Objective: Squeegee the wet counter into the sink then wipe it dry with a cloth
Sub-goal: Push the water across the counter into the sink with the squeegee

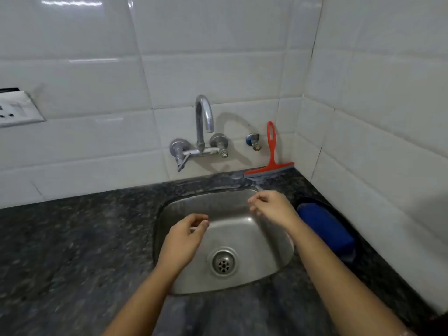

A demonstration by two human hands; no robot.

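Observation:
A red squeegee (pixel 271 154) leans upright against the tiled wall at the back right, its blade on the dark granite counter (pixel 80 238). A folded blue cloth (pixel 327 229) lies on the counter to the right of the steel sink (pixel 254 238). My left hand (pixel 184 238) hovers over the sink's left part with loosely curled fingers and holds nothing. My right hand (pixel 271 207) hangs above the sink's back right rim, fingers loosely curled and empty, a little in front of the squeegee and left of the cloth.
A chrome tap (pixel 203 122) with two valves juts from the wall above the sink, and a small blue-capped valve (pixel 253 140) sits beside the squeegee. A wall socket plate (pixel 17 107) is at far left. White tiled walls meet in a corner at right.

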